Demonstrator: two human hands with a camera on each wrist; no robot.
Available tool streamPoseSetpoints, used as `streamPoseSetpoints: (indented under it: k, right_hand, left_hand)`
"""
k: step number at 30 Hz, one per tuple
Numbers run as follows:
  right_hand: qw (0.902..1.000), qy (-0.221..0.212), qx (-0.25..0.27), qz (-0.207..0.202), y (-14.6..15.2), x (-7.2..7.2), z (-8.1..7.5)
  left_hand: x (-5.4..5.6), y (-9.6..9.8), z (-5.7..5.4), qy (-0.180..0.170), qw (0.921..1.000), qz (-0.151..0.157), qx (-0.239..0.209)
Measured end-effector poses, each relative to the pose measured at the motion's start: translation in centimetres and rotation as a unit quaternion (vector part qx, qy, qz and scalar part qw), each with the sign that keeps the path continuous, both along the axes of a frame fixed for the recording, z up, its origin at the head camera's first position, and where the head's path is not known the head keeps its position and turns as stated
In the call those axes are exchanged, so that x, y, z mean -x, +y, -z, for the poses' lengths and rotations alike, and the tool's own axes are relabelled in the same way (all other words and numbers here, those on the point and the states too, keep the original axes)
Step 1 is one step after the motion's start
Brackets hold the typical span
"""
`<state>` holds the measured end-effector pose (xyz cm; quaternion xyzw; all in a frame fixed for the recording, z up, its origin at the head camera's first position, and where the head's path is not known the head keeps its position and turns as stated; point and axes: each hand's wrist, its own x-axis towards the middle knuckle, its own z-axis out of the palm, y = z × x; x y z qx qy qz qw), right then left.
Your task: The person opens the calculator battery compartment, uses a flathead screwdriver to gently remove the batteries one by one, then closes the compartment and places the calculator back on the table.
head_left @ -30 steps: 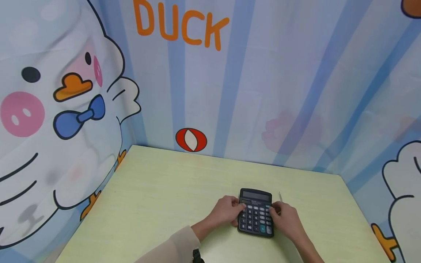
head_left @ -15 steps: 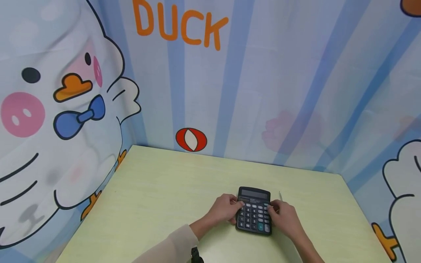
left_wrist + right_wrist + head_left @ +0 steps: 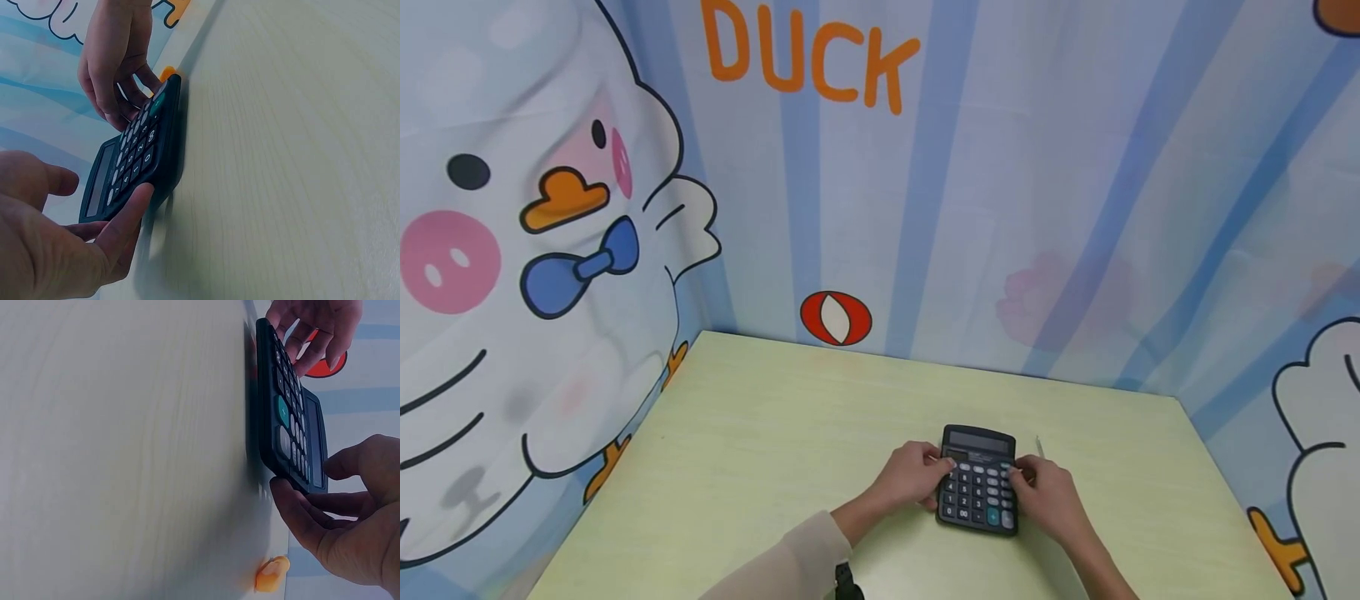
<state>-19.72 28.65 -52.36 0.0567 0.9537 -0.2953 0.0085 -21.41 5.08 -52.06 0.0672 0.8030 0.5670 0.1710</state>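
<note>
A black calculator (image 3: pixel 978 500) with a grey screen and a green plus key is held between both hands over the pale table, keys up. My left hand (image 3: pixel 912 475) grips its left edge, thumb on top and fingers along the side. On the opposite edge my right hand (image 3: pixel 1051 493) holds it the same way, thumb near the upper keys. The right wrist view has the calculator (image 3: pixel 284 406) close over the tabletop, a dark shadow beneath. In the left wrist view the left fingers (image 3: pixel 128 215) lie along its side.
A thin pale rod (image 3: pixel 1040 447) sticks out behind my right hand. A small orange thing (image 3: pixel 272 574) shows on the table in the right wrist view. Duck-printed curtain (image 3: pixel 1037 167) walls stand along the table's (image 3: pixel 790 425) back and sides.
The calculator has shifted slightly away and to the left, with both hands keeping their hold on its edges. The thin rod stays where it was.
</note>
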Motion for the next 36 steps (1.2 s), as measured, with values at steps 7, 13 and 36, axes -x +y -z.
streamPoseSetpoints:
  k: [7, 13, 36]
  right_hand:
    - [1.0, 0.003, 0.004, 0.002, -0.1, -0.1, 0.0]
    - [0.9999, 0.009, 0.011, 0.002, -0.2, -0.1, 0.1]
    - [0.9992, 0.026, 0.029, 0.001, -1.7, -0.3, 0.4]
  left_hand:
    - [0.0, 0.0, 0.0, 0.0, 1.0, -0.004, 0.004]
    - [-0.1, -0.2, -0.1, 0.002, 0.9999, -0.009, 0.005]
    - [-0.5, -1.7, -0.1, 0.002, 0.9998, -0.012, 0.017]
